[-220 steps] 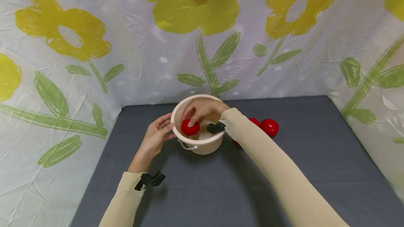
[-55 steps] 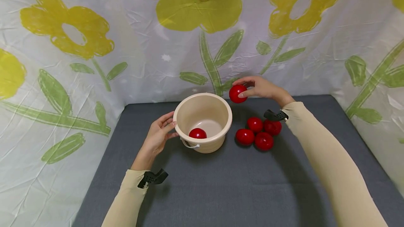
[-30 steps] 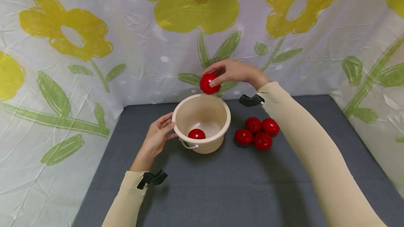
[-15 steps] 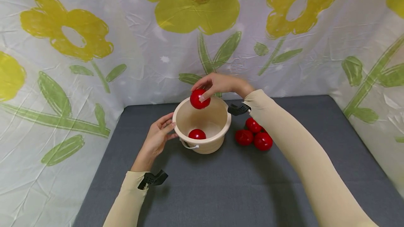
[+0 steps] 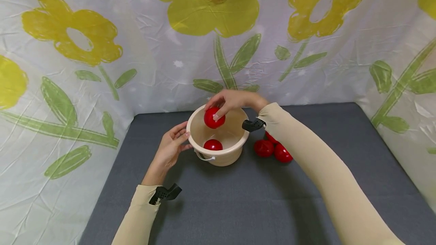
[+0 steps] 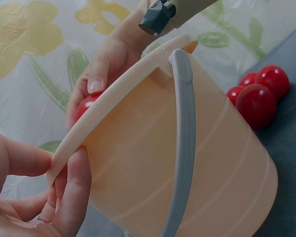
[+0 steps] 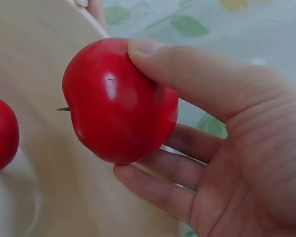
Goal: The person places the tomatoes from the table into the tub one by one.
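Observation:
A cream bucket [image 5: 223, 158] stands on the dark table, its mouth tipped towards the head camera's view. My left hand [image 5: 167, 147] pinches its left rim between thumb and fingers, plain in the left wrist view. Just inside the mouth, my right hand [image 5: 234, 100] holds a glossy red tomato [image 7: 116, 101] with a small green stem. The thumb is on one side and the fingers curl round the other. Another tomato [image 5: 213, 144] lies on the bucket's bottom, below the held one.
Several more red tomatoes [image 5: 263, 148] sit clustered on the grey tabletop [image 5: 218, 203] right of the bucket, partly hidden by my right sleeve. A pale handle [image 6: 185, 118] hangs down the bucket's outside. Behind the table hangs a flower-printed cloth [image 5: 153, 67].
The right hand let go of one tomato inside the bucket and took another from the right. It brought that one over the rim and down into the mouth. The left hand stayed on the rim.

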Available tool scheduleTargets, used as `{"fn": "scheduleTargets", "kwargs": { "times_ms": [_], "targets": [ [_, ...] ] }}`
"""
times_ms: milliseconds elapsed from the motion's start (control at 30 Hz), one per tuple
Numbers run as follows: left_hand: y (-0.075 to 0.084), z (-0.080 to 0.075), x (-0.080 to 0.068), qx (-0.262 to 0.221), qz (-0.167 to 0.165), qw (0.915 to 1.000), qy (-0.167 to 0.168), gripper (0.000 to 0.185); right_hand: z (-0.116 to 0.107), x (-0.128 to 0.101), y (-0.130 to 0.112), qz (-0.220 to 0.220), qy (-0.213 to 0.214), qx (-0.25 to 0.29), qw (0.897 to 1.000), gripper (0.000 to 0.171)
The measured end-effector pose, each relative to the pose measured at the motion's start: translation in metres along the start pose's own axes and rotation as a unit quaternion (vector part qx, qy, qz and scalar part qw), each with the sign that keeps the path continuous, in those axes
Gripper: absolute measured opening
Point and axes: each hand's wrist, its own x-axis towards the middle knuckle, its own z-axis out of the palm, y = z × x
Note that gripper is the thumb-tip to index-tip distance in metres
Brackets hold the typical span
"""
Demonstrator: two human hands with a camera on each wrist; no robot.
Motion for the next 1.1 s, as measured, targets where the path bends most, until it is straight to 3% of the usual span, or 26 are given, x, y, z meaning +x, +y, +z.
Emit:
{"fn": "scheduleTargets", "kwargs": {
  "times_ms": [167, 500, 1100],
  "targets": [
    [0.000, 0.000, 0.000, 0.000, 0.000, 1.0000, 0.001, 0.054, 0.006, 0.004, 0.002, -0.002, -0.018, -0.003, 1.000, 0.050],
    [0.002, 0.001, -0.001, -0.002, -0.001, 1.0000, 0.003, 0.053, 0.015, 0.010, 0.003, 0.037, -0.032, -0.001, 0.999, 0.050],
    [0.003, 0.002, -0.002, -0.009, -0.003, 1.0000, 0.000, 0.052, 0.028, 0.022, 0.013, 0.049, -0.058, -0.007, 0.997, 0.047]
  ]
}}
